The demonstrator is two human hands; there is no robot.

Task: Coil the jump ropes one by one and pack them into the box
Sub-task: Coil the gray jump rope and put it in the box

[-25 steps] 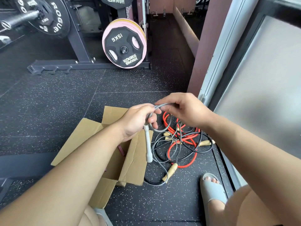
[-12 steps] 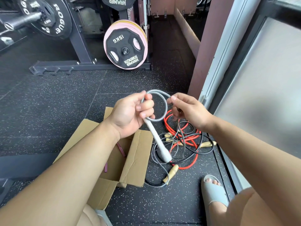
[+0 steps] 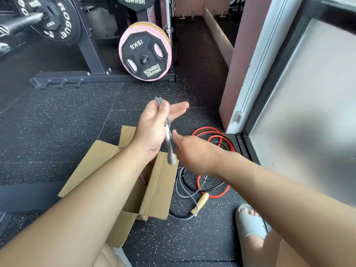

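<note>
Head view: left hand (image 3: 154, 130) pins the looped grey jump rope (image 3: 170, 153) under its thumb above the open cardboard box (image 3: 159, 182). Right hand (image 3: 194, 153) sits against the rope's handle, its grip hidden. A red jump rope (image 3: 208, 128) and dark ropes tangle on the speckled gym floor (image 3: 57, 122), with a 15 kg weight plate (image 3: 145, 54) beyond.

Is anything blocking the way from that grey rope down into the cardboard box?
Nothing visible does. The left hand holds the grey rope above the cardboard box, whose flaps are open; only the person's own left forearm crosses over its opening.
</note>
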